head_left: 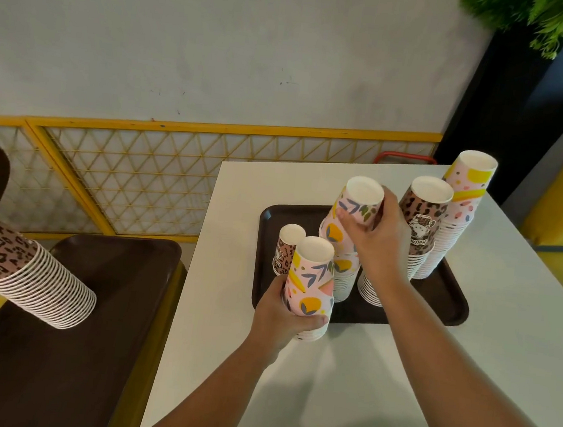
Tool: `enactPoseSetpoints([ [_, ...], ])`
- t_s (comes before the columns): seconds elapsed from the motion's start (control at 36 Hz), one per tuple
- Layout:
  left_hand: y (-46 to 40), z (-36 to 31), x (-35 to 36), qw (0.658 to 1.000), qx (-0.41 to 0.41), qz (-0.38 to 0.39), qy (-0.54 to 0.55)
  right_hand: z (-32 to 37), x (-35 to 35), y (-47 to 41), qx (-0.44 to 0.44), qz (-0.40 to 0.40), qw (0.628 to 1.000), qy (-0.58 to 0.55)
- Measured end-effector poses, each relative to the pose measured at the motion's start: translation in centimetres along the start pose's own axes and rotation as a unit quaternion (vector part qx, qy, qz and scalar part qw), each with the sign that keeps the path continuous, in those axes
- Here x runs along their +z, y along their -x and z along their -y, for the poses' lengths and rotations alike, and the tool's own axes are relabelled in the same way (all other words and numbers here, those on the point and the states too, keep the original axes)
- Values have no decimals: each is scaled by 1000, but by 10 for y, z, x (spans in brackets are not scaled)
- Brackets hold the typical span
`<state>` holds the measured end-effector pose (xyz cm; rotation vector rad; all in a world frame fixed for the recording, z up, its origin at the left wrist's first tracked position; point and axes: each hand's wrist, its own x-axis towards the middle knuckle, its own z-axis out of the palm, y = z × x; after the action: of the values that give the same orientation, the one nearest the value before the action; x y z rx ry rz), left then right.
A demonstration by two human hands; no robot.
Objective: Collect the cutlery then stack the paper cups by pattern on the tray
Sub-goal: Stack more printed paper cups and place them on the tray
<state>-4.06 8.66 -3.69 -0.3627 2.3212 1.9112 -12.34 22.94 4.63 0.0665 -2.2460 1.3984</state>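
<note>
Brown tray [449, 315] w/ cup stacks | L hand [283, 320] grips floral stack [309, 285] | R hand [379, 236] grips floral cup [360, 203]

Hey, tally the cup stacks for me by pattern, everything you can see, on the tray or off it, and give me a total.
Floral or fruit pattern stacks: 3, one gripped by the left hand at, one under the right hand at, one at the tray's far right.
Leopard pattern stacks: 3, at and off the tray at.
Total: 6

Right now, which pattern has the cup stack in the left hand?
Pink with yellow fruit and leaves, a floral stack; clearest in the head view.
</note>
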Motion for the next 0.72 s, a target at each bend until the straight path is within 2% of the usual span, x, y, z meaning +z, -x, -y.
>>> enactPoseSetpoints([
  [0.14, 0, -1, -1, 1000, 8, -2, 3, 7, -7, 20, -54, -20, 998, -20],
  [0.25, -2, -1, 0, 1000, 13, -4, 20, 12, -5, 46, -56, 70, 995, -44],
  [0.33, -2, -5, 1, 1000, 21, 5, 19, 6, 3, 63, -24, 138, 990, -18],
  [0.42, -1, -7, 2, 999, 32, 15, 9, 2, 8, 70, 13, 171, 985, 3],
  [0.72, 1, -8, 3, 996, 72, 50, -15, -2, 6, 62, 4, 149, 989, 22],
])
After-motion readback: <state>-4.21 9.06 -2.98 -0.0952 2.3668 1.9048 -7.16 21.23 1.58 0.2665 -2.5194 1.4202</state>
